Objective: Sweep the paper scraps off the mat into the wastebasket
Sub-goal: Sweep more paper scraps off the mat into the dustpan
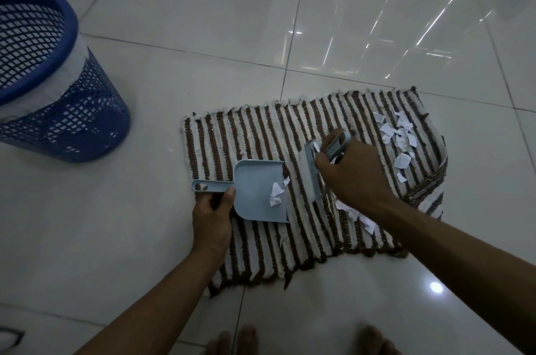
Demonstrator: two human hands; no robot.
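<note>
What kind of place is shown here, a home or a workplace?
Probably a room in a home: glossy white floor tiles, a brown-and-white striped woven mat laid on them, and a blue plastic mesh wastebasket standing nearby.

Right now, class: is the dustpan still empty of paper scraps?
No: a few white paper scraps already lie in the dustpan held by the left hand.

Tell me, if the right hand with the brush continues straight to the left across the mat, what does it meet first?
Most likely the open front edge of the dustpan, held by the left hand. The right hand holds the brush just beside it on the mat, a narrow strip between them. A few paper scraps already lie at that edge.
</note>
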